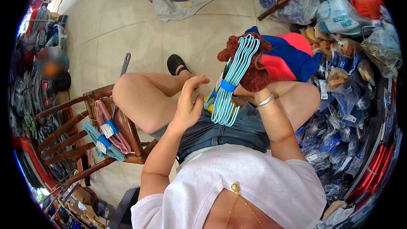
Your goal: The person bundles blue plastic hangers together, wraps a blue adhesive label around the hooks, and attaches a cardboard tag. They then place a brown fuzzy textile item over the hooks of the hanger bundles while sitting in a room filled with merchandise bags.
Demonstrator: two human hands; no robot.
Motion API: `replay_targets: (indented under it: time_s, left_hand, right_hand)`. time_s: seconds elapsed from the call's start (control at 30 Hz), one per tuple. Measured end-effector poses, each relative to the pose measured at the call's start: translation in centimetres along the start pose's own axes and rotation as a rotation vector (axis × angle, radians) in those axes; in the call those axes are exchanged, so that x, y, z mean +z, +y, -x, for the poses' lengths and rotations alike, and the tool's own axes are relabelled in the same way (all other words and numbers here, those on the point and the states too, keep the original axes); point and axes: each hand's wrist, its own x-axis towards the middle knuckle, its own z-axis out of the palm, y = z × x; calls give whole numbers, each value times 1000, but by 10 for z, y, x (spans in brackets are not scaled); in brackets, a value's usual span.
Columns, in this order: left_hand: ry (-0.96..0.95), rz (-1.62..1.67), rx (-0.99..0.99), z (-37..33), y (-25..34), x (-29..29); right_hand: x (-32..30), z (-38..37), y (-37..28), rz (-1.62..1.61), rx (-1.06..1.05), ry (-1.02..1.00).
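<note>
Hangers (232, 82), a light blue bundle banded in blue, stand upright over the lap, gripped by the right hand (255, 78), which wears a brown plush mitt. Left hand (189, 101) hovers beside them, fingers spread, holding nothing. On the wooden chair (127, 127) lie pink hangers (111, 127) and teal hangers (101, 142). Clear bags (339, 97) of goods are piled at right.

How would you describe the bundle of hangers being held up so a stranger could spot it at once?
Start at the seated person's denim shorts and go up to the right hand. It grips a bundle of light blue hangers, tied with a blue band. The other hanger bundles, pink and teal, lie on the wooden chair.
</note>
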Motion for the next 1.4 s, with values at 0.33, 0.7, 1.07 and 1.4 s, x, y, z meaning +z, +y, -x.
replay_targets:
  time_s: [0.33, 0.7, 1.07, 1.4]
  left_hand:
    - [-170, -5, -92, -45, -31, 42]
    - [-215, 420, -501, -47, -11, 34]
    - [-254, 198, -302, -45, -2, 36]
    - [-266, 413, -366, -39, -9, 33]
  right_hand:
    - [23, 13, -15, 699, -153, -95]
    - [16, 17, -67, 1187, -302, -235]
    - [17, 4, -63, 1264, -408, -159]
    - [23, 6, -51, 1146, -307, -202]
